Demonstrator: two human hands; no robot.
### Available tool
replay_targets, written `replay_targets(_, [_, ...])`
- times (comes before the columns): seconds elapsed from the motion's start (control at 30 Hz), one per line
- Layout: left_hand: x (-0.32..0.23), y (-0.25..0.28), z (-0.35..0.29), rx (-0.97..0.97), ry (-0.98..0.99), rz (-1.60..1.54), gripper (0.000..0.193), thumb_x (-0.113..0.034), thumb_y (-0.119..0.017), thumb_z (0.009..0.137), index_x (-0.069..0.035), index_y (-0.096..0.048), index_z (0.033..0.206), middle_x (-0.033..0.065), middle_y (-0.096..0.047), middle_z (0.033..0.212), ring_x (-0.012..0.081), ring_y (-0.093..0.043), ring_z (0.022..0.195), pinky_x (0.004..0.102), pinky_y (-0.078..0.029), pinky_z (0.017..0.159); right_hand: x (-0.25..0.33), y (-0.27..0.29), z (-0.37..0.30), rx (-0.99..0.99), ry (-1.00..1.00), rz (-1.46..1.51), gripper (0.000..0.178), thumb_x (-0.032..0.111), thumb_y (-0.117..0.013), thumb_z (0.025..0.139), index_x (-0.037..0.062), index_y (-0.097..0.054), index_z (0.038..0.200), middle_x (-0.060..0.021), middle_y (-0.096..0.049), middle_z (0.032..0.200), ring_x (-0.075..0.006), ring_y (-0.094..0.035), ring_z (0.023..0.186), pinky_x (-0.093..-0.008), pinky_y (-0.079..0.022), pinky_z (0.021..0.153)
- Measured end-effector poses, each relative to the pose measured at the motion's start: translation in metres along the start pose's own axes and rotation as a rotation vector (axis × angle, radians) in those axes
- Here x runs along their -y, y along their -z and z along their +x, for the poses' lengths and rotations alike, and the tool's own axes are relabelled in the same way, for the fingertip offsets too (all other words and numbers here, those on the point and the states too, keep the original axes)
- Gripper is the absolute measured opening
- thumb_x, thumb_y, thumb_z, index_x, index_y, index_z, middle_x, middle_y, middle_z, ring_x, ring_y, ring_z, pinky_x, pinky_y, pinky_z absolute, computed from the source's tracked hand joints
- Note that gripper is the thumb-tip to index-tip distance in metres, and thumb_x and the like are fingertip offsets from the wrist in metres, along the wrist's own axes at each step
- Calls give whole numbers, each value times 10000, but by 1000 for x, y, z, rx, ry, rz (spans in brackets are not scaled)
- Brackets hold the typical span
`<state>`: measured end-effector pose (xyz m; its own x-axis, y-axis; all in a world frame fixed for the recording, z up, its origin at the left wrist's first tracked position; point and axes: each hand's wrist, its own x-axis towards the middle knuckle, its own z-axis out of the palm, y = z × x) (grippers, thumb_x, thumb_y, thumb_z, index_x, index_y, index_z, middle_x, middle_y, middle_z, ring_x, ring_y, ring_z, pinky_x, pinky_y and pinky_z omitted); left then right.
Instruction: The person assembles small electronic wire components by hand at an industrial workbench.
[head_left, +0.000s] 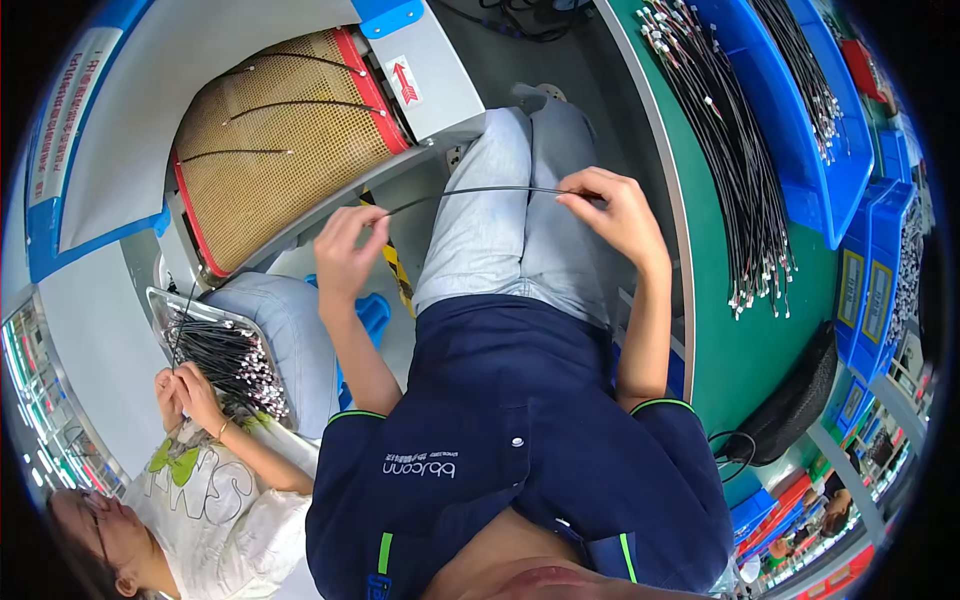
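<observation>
Cable (470,192) is what we hold, thin and black, stretched over our lap. Beside us lie a mesh conveyor belt (270,150) carrying more cables, a green surface (720,330) with a cable bundle (730,170), and blue bins (830,170); a neighbour sorts cables in a tray (215,345). Our left hand (345,255) and right hand (615,210) each pinch one end with fingers pressed together. Its long axis runs left to right, slightly bowed upward.

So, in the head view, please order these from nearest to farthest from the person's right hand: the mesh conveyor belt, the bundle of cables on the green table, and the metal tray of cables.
From the right hand:
1. Bundle of cables, on the green table, to its right.
2. Mesh conveyor belt, across to the left.
3. Metal tray of cables, far lower left, by a co-worker's hands.
</observation>
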<state>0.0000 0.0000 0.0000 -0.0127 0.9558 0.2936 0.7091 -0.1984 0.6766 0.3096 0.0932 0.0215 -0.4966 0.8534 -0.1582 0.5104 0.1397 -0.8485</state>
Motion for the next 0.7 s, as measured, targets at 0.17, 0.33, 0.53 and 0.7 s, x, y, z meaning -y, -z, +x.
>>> replay_targets(0.17, [14,9,-13,-63,133,76,131,24,-675,725,-10,-626,841,67,-630,770,181,-608,696,277,-482,642,-1,7,-4,-74,-12,-32,129,38,-680,756,5,-659,880,-65,-626,784,-136,-602,716,-253,-488,642])
replay_targets(0.33, [20,15,-16,-83,156,95,123,15,-678,731,-10,-626,839,66,-629,770,177,-595,685,274,-478,640,-4,3,-5,-209,140,-55,159,22,-684,743,28,-655,900,-65,-625,808,-153,-595,667,-268,-474,578])
replay_targets(0.53, [23,18,-20,-93,166,85,122,13,-680,733,-12,-627,840,65,-628,767,175,-582,676,275,-476,637,-3,0,-6,-332,293,-133,134,14,-702,724,21,-661,851,-59,-634,813,-167,-620,693,-277,-491,582])
replay_targets(0.7, [24,19,-23,-92,179,62,118,15,-681,731,-11,-629,834,65,-627,764,172,-586,677,274,-476,636,-5,-4,-4,-409,382,-153,118,30,-717,718,21,-664,823,-66,-643,785,-172,-617,682,-271,-486,571])
